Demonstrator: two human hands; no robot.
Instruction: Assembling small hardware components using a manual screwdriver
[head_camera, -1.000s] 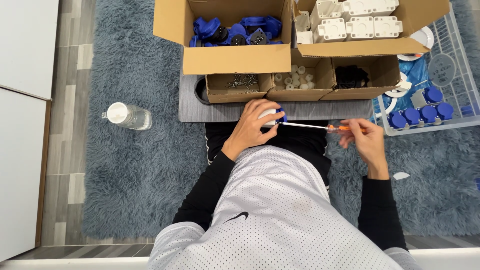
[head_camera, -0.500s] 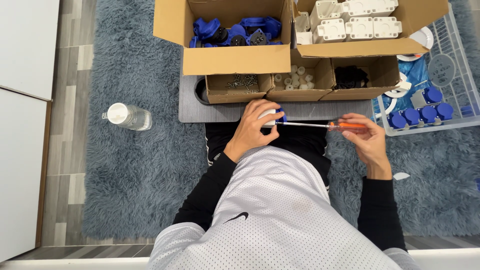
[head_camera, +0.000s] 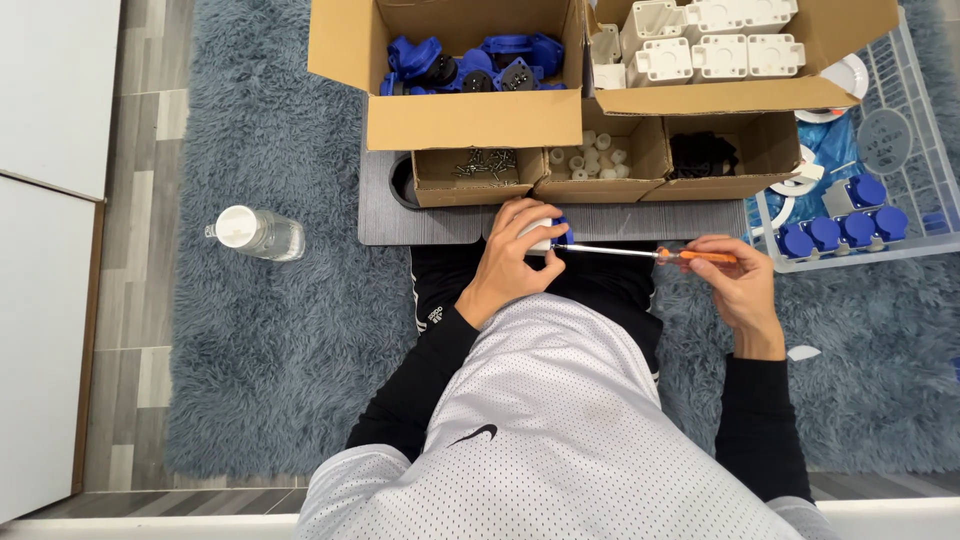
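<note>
Head view: over my lap, my left hand (head_camera: 512, 262) grips a white-and-blue part (head_camera: 548, 234); my right hand (head_camera: 738, 290) pinches an orange-handled screwdriver (head_camera: 640, 253), tip against it. Just beyond lies the grey board (head_camera: 420, 215), then cardboard boxes (head_camera: 470, 120).

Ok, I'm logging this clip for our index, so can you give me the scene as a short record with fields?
setting: person seated on a grey-blue shaggy rug, seen from above
left hand: left hand grips a small white and blue part
right hand: right hand holds an orange-handled screwdriver, tip at the part
boxes: box of blue parts; box of white parts; small box of screws
right side: clear bin with blue finished pieces
left side: water bottle lying on the rug
</note>
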